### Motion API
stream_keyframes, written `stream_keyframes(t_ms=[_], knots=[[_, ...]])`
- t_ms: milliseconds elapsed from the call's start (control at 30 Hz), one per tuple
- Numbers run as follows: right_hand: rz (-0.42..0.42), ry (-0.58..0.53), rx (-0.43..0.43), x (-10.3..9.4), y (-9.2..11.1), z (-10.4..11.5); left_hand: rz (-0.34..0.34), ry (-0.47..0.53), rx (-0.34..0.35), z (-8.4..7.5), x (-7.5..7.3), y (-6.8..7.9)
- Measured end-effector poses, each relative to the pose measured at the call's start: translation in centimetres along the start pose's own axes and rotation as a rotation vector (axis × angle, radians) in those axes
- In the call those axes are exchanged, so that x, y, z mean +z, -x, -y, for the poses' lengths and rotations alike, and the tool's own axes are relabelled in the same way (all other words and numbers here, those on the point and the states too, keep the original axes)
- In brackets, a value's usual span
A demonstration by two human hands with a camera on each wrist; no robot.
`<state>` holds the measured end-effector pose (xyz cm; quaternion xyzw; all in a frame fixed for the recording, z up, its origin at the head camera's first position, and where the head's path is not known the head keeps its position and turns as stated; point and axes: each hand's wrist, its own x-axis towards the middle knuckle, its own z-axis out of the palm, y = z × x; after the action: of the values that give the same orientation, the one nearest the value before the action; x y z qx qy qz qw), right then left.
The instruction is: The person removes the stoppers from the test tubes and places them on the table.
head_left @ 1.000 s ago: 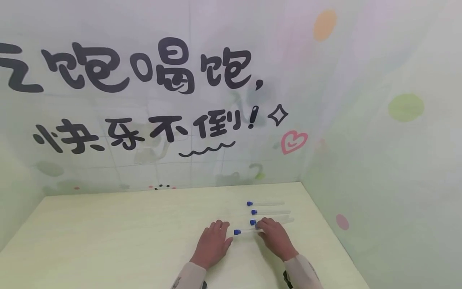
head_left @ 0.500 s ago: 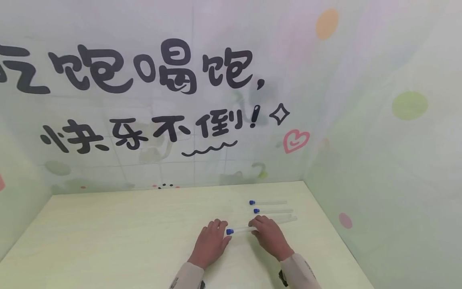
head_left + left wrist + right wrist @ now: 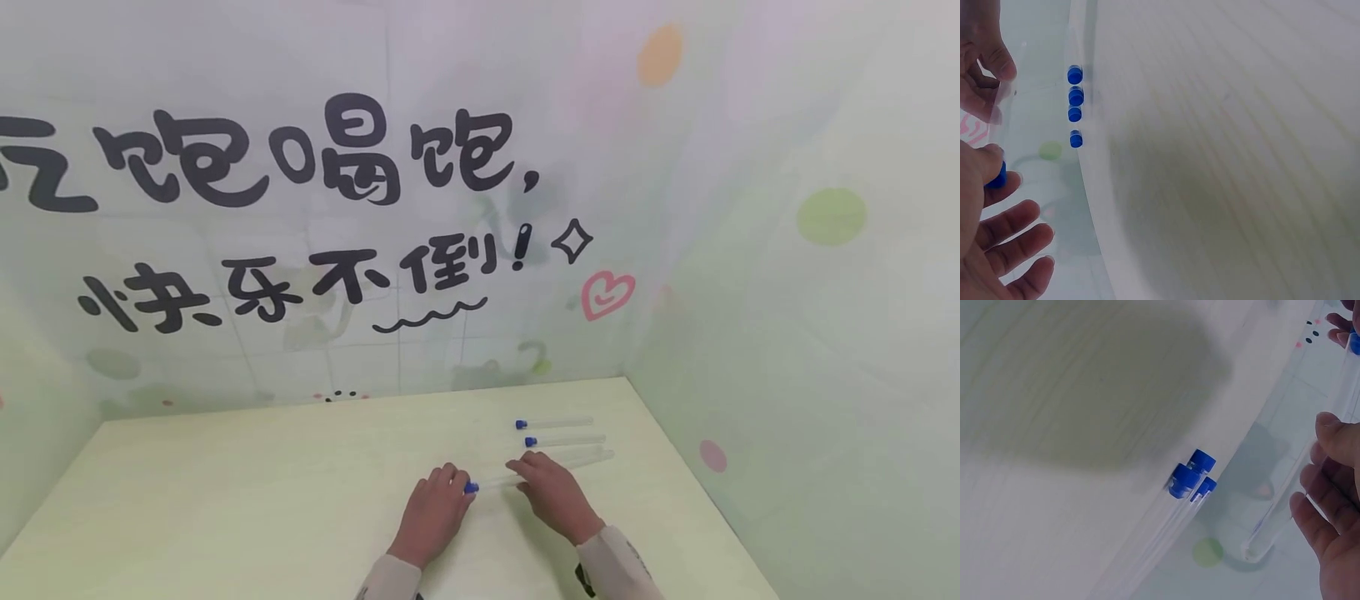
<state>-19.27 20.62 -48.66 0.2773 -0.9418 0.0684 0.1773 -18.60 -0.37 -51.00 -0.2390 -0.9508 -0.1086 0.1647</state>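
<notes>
A clear test tube [image 3: 495,482] with a blue cap [image 3: 471,487] is held up off the table between both hands. My left hand [image 3: 431,512] pinches the cap between thumb and index finger, while its other fingers spread loosely in the left wrist view. My right hand [image 3: 558,500] grips the tube's body; in the right wrist view the rounded end of the test tube [image 3: 1266,531] sticks out past the fingers. Beyond the right hand lie more capped tubes, among them a far test tube [image 3: 562,422] and a nearer test tube [image 3: 573,439]. The right hand hides other caps.
The pale wooden table [image 3: 247,500] meets a printed back wall [image 3: 337,350] and a plain side wall [image 3: 825,375] at the right. Blue caps [image 3: 1075,95] of the lying tubes line up near the surface in the left wrist view.
The held tube has moved left, its cap coming to the left hand's fingertips, which now pinch it. The right hand has shifted slightly left with the tube. The far tubes stay put.
</notes>
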Motion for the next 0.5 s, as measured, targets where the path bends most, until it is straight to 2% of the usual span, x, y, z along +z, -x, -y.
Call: stream_keyframes(t_ms=[167, 300, 500], knots=[[0.009, -0.007, -0.009, -0.15, -0.03, 0.35, -0.003, -0.035, 0.006, -0.04, 0.03, 0.16], [0.053, -0.037, 0.021, -0.40, -0.09, 0.66, 0.001, -0.071, 0.019, -0.04, 0.01, 0.30], [0.091, -0.036, 0.039, -0.27, -0.01, 0.83, -0.001, -0.047, 0.020, -0.02, -0.05, 0.51]])
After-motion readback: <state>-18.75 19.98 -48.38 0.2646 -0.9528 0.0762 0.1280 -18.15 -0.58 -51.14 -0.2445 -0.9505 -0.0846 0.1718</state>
